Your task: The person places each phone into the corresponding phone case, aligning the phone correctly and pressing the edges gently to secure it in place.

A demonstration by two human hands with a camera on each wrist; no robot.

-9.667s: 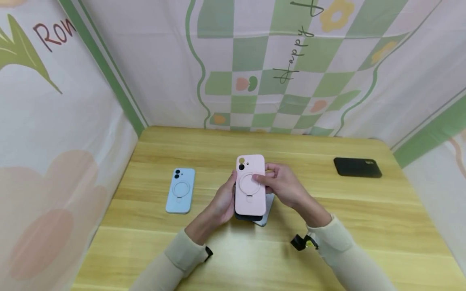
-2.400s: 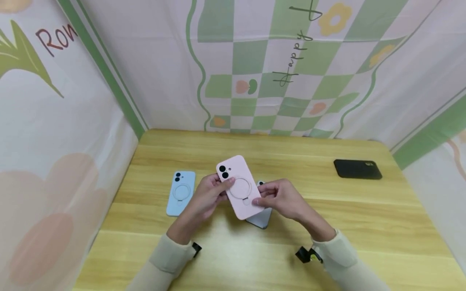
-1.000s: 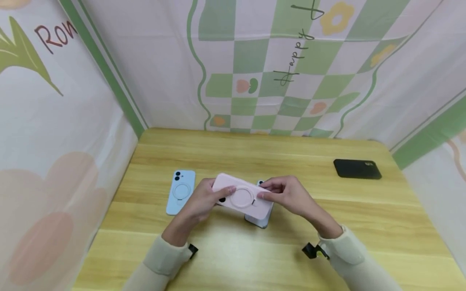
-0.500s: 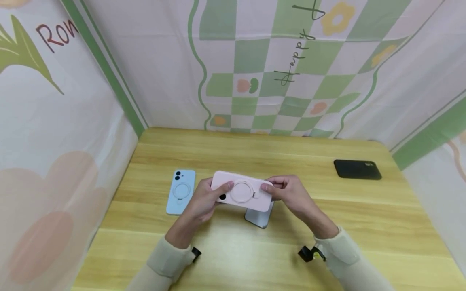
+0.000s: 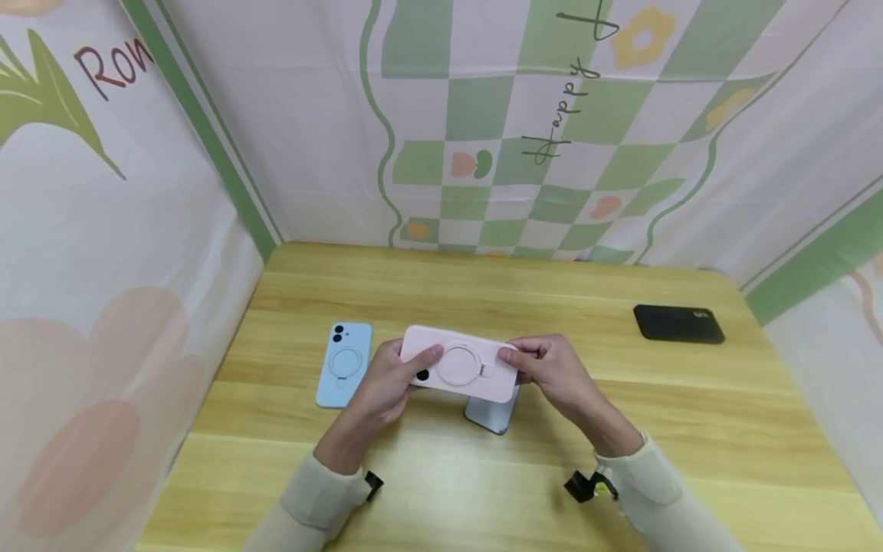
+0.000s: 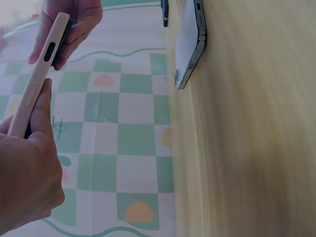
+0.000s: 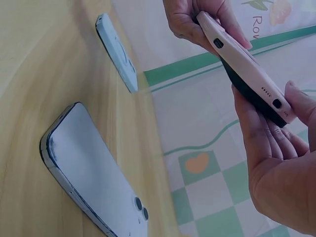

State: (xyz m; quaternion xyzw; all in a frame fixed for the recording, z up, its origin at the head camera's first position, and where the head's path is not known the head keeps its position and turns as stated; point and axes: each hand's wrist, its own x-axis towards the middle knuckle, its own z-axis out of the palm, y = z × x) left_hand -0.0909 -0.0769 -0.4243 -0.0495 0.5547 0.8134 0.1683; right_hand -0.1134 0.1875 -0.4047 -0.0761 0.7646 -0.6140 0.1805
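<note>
Held level above the table, the pink phone case (image 5: 460, 365) lies sideways with its camera end toward the left. My left hand (image 5: 385, 383) grips that end, its thumb across the back next to the ring. The right hand (image 5: 553, 369) pinches the opposite end, thumb on the back and fingers underneath. In the right wrist view a dark phone (image 7: 249, 95) shows under the case, standing out along one long edge. Below them a silver-white phone (image 5: 491, 415) rests on the table, partly hidden by the case.
A light blue phone case (image 5: 343, 365) with two camera lenses and a ring lies left of my hands. Toward the right back lies a black phone case (image 5: 679, 323). Patterned cloth walls (image 5: 310, 153) stand behind the wooden table (image 5: 441, 491) and at its sides.
Earlier the case stood upright, offset over the dark phone; both hands have since turned it sideways, camera end left. Over the last half second it has barely moved.
</note>
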